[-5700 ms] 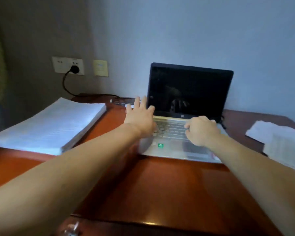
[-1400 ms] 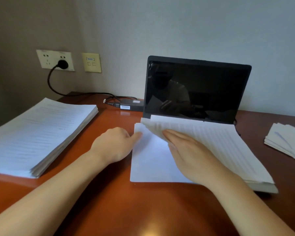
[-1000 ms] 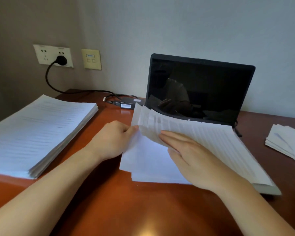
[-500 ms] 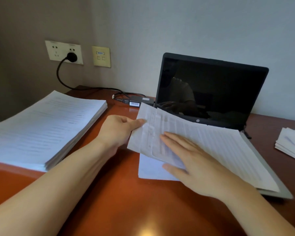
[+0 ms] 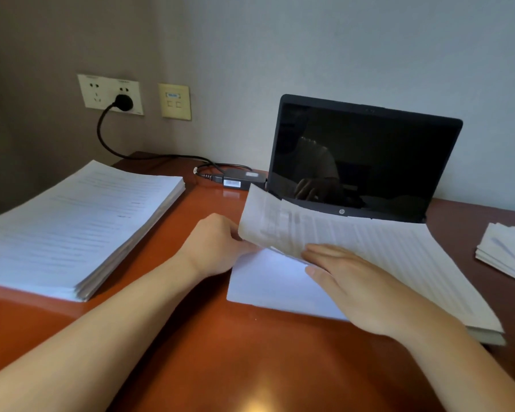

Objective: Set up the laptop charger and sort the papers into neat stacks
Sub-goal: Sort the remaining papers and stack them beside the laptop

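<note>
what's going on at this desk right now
A person is sorting papers at the desk. The left hand pinches the raised left edge of the printed pages that lie over the keyboard of the open laptop, while the right hand rests flat, fingers straight, on the blank sheet beneath. A thick stack sits at left, a smaller pile at right. The charger plug is in the wall socket, and its brick lies beside the laptop.
</note>
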Demonstrator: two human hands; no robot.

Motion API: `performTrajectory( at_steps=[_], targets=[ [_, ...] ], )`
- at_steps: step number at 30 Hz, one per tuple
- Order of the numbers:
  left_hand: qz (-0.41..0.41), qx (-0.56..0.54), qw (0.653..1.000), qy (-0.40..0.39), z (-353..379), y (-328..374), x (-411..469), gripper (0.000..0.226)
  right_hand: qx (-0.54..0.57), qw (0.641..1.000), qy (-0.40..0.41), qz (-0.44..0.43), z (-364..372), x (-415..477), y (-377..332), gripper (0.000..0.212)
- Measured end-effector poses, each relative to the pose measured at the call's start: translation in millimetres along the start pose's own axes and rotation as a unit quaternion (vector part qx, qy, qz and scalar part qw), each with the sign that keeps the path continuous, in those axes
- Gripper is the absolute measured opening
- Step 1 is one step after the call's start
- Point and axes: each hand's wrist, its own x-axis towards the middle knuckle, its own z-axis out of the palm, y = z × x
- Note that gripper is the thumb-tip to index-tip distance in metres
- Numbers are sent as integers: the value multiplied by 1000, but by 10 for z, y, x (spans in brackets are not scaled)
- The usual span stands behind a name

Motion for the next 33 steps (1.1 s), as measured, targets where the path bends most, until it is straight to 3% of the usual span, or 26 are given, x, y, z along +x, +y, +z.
performTrajectory(
  at_steps=[3, 10, 15, 20, 23, 25, 27, 29, 33],
  targets=[
    [-24, -7, 1000, 7, -77, -61, 23, 54, -5, 1000, 10, 7, -36, -6, 15, 50],
    [-17, 2, 995, 93, -204, -93, 21, 43, -7, 1000, 22, -6, -72, -34, -45, 47],
    [-42, -33, 995, 85, -220, -52, 8, 59, -1, 998, 66, -24, -80, -35, -57, 41],
    [-8, 91, 992, 85, -233, -33, -8, 63, -1, 998, 45, -41, -63, -28, -58, 46],
    [22, 101, 988, 112, -312, -36, 8, 57, -7, 998, 39, -42, -38, -17, -53, 48],
    [10, 47, 995, 93, -348, -29, 4, 51, -7, 998, 47, -47, -28, -9, -55, 48],
    [-43, -90, 994, 51, -338, -25, -20, 43, -5, 997, 45, -56, -19, -4, -75, 48],
    [-100, -255, 961, 33, -298, -11, -39, 36, -2, 997, 31, -65, -4, 3, -108, 48],
    [-166, -416, 893, 42, -217, 80, -46, 21, 12, 998, -9, -65, 7, -16, -184, 65]
  ],
)
